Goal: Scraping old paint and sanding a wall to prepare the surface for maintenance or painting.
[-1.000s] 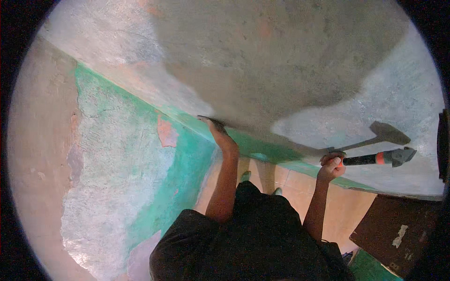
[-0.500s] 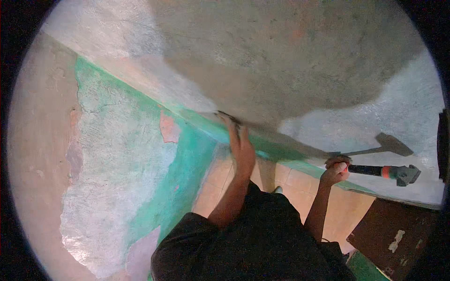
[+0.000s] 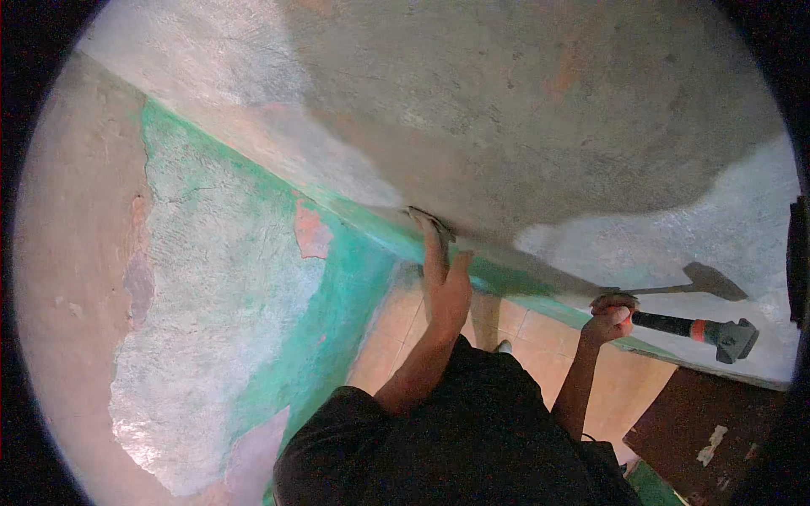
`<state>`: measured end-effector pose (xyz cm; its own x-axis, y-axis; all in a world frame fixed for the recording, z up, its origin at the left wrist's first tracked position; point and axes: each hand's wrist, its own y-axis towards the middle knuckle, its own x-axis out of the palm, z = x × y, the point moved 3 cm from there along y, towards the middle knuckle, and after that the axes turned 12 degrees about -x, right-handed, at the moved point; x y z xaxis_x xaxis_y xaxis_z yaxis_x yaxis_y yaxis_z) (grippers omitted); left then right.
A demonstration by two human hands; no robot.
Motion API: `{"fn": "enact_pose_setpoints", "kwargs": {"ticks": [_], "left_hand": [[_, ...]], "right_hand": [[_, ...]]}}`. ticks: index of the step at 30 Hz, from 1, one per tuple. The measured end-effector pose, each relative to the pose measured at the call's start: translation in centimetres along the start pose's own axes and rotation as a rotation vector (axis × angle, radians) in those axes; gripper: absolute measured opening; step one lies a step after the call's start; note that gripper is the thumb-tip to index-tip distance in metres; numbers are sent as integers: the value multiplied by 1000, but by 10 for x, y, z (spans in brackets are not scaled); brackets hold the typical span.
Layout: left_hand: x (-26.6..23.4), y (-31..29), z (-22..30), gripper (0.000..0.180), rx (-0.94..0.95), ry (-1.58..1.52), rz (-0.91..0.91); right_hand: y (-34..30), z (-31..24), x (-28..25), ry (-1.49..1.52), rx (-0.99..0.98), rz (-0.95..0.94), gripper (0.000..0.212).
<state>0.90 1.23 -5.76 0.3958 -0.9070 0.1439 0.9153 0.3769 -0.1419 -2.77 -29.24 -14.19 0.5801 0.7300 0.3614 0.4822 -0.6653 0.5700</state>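
Observation:
My left hand reaches up to the wall, its fingers stretched out and the fingertips at the surface. A thin dark strip shows beside these fingertips; whether it is only shadow I cannot tell. My right hand is wrapped round the handle end of a hammer. The hammer has a black handle with orange bands and a dark, blocky head, which points to the right. It is held close to the wall, where its shadow falls, and its head appears apart from the surface.
On the left, a second wall meets the first at a corner; its green and whitish paint is peeling. Tan floor tiles lie below my arms. A dark brown panel with torn pale marks stands at the lower right.
My left hand has shifted slightly right along the wall, and its fingers have spread more apart. The hammer's head has dipped a little; my right hand still grips it.

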Motion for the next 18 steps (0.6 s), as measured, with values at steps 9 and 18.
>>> {"fn": "enact_pose_setpoints", "kwargs": {"ticks": [9, 18], "left_hand": [[1, 0, 18, 72, 42, 76, 71], [-7, 8, 24, 71, -145, -45, 71]], "right_hand": [[4, -7, 6, -8, -6, -54, 40], [2, -9, 7, -98, -23, -5, 46]]}}
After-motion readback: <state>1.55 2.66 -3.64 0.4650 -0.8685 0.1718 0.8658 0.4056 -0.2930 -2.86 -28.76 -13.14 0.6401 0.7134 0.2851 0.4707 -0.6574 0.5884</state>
